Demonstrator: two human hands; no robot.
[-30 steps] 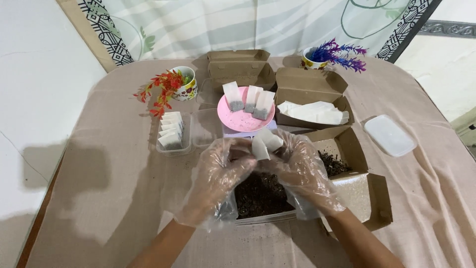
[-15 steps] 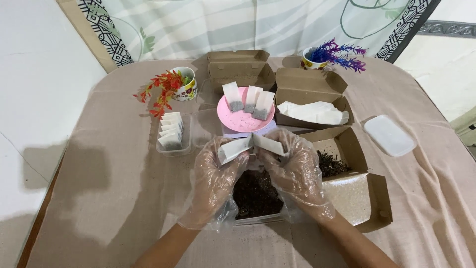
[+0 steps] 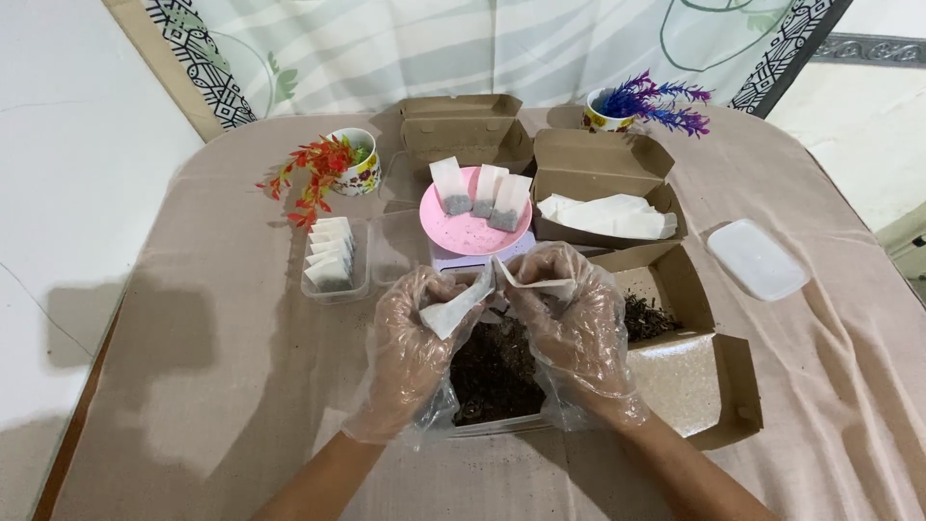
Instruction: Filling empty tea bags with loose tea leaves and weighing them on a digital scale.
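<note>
Left hand [image 3: 415, 342] and right hand [image 3: 576, 333], both in clear plastic gloves, each pinch one side of an empty white paper sachet [image 3: 482, 292], spreading it above a clear tub of dark loose material [image 3: 494, 376]. Just beyond, a pink plate [image 3: 475, 230] carries three filled sachets [image 3: 480, 189]. Open cardboard boxes [image 3: 598, 183] stand around on the counter [image 3: 212, 367].

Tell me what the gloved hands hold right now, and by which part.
Both hold small white paper sachets: left hand pinches one by its lower end, right hand another by its edge.
</note>
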